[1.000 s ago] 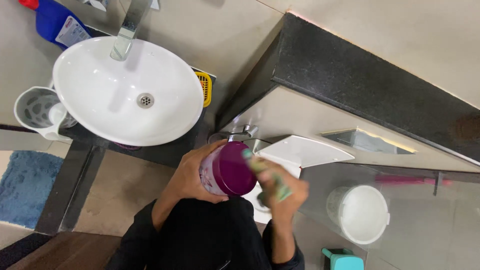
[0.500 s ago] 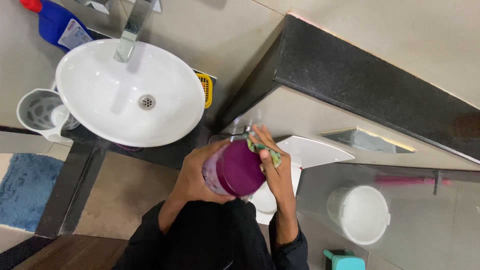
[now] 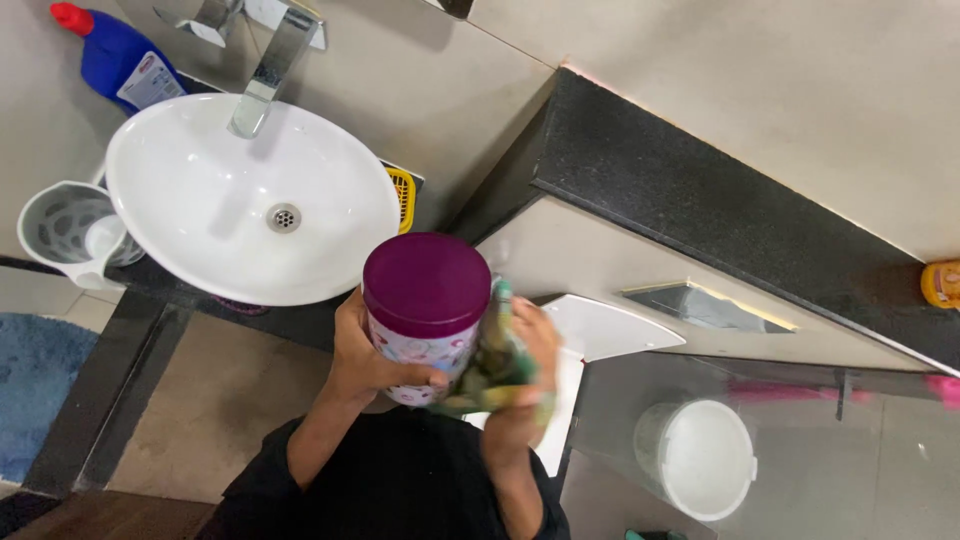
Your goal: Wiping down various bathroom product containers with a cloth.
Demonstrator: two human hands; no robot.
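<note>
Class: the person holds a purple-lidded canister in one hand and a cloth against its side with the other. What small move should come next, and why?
Probably turn the canister a little in the left hand so the cloth meets a fresh stretch of wall. The right hand presses the cloth on one side only; the other sides are uncovered.

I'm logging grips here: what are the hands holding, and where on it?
Left hand grips the purple-lidded canister around its patterned side wall; right hand presses a green cloth against that side.

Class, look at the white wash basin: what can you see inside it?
Inside the white wash basin only a round metal drain shows. The faucet hangs over its rim, covering a strip; below the drain nothing can be seen.
</note>
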